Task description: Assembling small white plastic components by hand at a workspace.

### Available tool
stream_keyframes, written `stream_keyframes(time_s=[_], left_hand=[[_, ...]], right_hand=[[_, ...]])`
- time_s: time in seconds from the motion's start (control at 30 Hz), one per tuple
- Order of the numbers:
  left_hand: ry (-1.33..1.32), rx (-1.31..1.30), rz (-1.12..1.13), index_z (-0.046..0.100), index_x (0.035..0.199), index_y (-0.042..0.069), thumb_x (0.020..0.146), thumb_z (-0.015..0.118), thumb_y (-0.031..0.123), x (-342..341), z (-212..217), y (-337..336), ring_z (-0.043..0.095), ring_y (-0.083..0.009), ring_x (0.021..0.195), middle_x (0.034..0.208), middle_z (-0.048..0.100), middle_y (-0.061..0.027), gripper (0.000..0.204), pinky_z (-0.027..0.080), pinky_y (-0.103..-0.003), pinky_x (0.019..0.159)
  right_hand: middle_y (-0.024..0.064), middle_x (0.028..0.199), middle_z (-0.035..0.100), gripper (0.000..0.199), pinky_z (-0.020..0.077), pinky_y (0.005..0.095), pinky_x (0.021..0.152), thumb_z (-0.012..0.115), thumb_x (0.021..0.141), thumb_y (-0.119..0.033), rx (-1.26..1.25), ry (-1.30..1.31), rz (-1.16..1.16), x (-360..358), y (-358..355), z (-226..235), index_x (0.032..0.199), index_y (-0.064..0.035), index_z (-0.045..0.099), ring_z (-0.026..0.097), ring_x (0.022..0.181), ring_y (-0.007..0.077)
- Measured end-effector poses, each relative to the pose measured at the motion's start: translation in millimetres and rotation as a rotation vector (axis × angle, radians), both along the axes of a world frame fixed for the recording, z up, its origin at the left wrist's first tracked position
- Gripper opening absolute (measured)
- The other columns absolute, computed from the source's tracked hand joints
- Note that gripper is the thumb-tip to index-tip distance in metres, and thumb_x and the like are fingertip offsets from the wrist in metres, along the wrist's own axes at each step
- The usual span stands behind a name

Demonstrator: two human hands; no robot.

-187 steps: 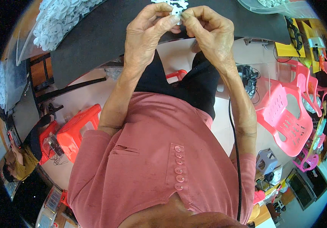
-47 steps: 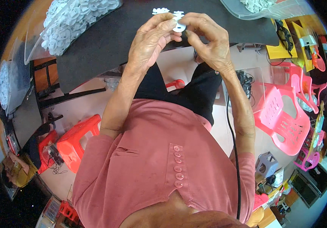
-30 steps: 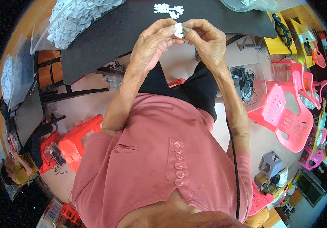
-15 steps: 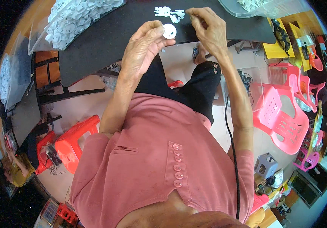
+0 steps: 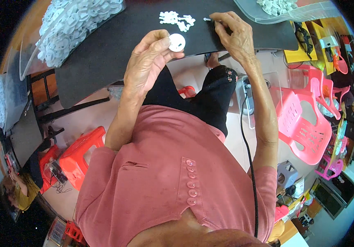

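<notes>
My left hand [image 5: 148,61] is closed, thumb and fingers pinching a round white plastic disc [image 5: 177,42] with a small dark slot, held up near the table's front edge. Over the black table, my right hand [image 5: 235,35] has its fingers curled in a pinch. At its fingertips a small white plastic pin [image 5: 207,19] sticks out; its far end is hidden by the fingers. Between the two hands, farther back, lies a loose pile of small white plastic pieces [image 5: 178,19].
A clear bin [image 5: 25,68] heaped with white plastic parts [image 5: 72,31] stands at the left of the black table [image 5: 86,74]. Another clear tub [image 5: 263,19] with white pieces is at the back right. Pink chairs [image 5: 304,123] and red stools [image 5: 80,156] flank me. A cable [image 5: 249,160] hangs along my right side.
My right hand has drawn away from the pile to the right, and a small white pin now shows at its fingertips. The disc stays in my left hand; the view has shifted slightly.
</notes>
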State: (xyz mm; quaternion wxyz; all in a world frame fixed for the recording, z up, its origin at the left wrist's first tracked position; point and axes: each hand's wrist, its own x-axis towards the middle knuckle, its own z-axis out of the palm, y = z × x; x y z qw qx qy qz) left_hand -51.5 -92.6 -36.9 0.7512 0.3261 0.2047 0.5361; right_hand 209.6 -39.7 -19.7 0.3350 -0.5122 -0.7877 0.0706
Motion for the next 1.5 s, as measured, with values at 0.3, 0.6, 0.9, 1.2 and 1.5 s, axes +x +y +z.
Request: stream_keyframes(time_s=[0.3, 0.6, 0.9, 1.2, 1.5], left_hand=[[-0.011, -0.004, 0.002, 0.063, 0.117, 0.002, 0.098, 0.065, 0.012, 2.9, 1.1, 0.8, 0.069, -0.0254, 0.102, 0.111, 0.069, -0.0133, 0.022, 0.059, -0.044, 0.091], [0.002, 0.016, 0.014, 0.065, 0.114, 0.001, 0.099, 0.065, 0.011, 2.4, 1.4, -1.5, 0.070, -0.0260, 0.101, 0.110, 0.069, -0.0115, 0.019, 0.060, -0.046, 0.089], [0.006, 0.015, 0.010, 0.064, 0.115, 0.001, 0.098, 0.065, 0.010, 3.4, 1.1, -1.2, 0.070, -0.0264, 0.101, 0.110, 0.069, -0.0132, 0.019, 0.059, -0.047, 0.089], [0.026, 0.010, 0.036, 0.064, 0.115, 0.000, 0.098, 0.065, 0.010, 5.3, 5.2, -2.5, 0.070, -0.0264, 0.100, 0.110, 0.069, -0.0142, 0.019, 0.059, -0.047, 0.091], [0.047, 0.013, 0.041, 0.064, 0.115, 0.001, 0.098, 0.065, 0.010, 6.7, 6.9, -2.5, 0.070, -0.0268, 0.101, 0.110, 0.069, -0.0142, 0.019, 0.058, -0.047, 0.092]], right_hand=[[0.0077, 0.102, 0.070, 0.019, 0.0563, 0.0363, 0.085, 0.061, 0.092, -0.003, 0.151, -0.212, 0.129, -9.3, 6.8, 13.2, 0.106, -0.0086, 0.072, 0.069, 0.088, 0.0271], [0.0061, 0.113, 0.071, 0.016, 0.0561, 0.0330, 0.089, 0.065, 0.093, -0.006, -0.066, 0.061, 0.176, 17.3, -13.1, 16.4, 0.107, -0.0075, 0.072, 0.069, 0.100, 0.0212], [0.0052, 0.124, 0.066, 0.051, 0.0424, 0.0386, 0.103, 0.076, 0.083, -0.050, 0.056, -0.258, 0.089, -4.2, -31.0, -0.4, 0.123, -0.0187, 0.072, 0.055, 0.119, 0.0239], [0.0059, 0.125, 0.067, 0.063, 0.0421, 0.0404, 0.107, 0.081, 0.075, -0.054, 0.144, -0.146, 0.163, 7.2, -41.9, -14.7, 0.128, -0.0210, 0.070, 0.055, 0.124, 0.0248], [0.0010, 0.108, 0.067, 0.034, 0.0442, 0.0386, 0.092, 0.080, 0.079, -0.026, 0.251, -0.099, 0.207, 2.4, -51.0, -20.3, 0.111, -0.0156, 0.075, 0.059, 0.106, 0.0220]])
